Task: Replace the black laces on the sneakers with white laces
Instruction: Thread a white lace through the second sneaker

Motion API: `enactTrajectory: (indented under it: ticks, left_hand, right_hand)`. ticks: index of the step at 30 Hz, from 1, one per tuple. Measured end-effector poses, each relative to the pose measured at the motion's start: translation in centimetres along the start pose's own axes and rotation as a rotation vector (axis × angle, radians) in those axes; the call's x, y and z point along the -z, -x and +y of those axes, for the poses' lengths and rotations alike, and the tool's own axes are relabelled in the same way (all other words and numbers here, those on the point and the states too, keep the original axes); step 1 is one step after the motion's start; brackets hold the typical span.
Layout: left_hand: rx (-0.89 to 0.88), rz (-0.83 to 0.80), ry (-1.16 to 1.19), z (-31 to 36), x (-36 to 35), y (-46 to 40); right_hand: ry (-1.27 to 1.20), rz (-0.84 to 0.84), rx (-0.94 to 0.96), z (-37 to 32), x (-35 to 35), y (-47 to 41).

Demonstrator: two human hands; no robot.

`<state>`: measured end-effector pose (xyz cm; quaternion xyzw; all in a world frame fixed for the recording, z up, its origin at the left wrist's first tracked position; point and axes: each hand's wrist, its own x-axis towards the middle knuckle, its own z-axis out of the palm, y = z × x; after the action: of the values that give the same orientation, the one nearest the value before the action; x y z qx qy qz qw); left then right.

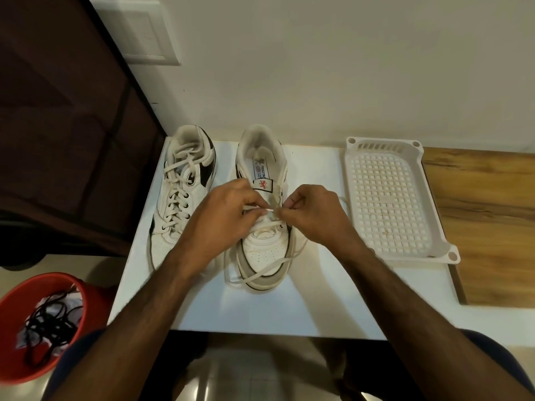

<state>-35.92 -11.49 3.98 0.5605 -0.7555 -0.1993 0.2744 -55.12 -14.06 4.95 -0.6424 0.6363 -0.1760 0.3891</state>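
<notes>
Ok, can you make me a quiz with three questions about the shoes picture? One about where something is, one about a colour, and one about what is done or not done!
1. Where are the black laces?
A. in the red bucket
B. in the white tray
C. on the far sneaker

2. What colour is the lace the hands are threading?
A. black
B. white
C. red

3. Which sneaker is already laced all the way up?
A. the one under the hands
B. the one beside it, to the left in view
C. neither

Answers:
1. A: the black laces lie tangled inside the red bucket on the floor.
2. B: the left hand and right hand both pinch a white lace over the middle sneaker.
3. B: the left sneaker shows white lacing through all its eyelets, with no hand on it.
</notes>
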Motion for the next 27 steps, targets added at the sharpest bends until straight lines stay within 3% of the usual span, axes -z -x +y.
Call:
enactTrajectory:
  ticks: [4,17,23,27]
  left_hand:
    - [0.024,-0.013,-0.076,0.6,-1.2,0.1]
    - [0.124,0.051,0.033,0.5,-2.4,-0.1]
    - [0.112,0.039,0.001,0.4,-2.7,-0.1]
    - [0.127,0.075,0.077,0.2,-3.2,0.1]
  right_hand:
    - [-0.079,-0.022,-0.002,0.8,0.2,-0.1]
    - [-0.102,-0.009,0.029,1.3,-0.1,0.1]
    - [-0.062,-0.107,0.069,1.6,0.9,0.2]
    - [-0.076,-0.043,0.110,1.5,0.4,0.2]
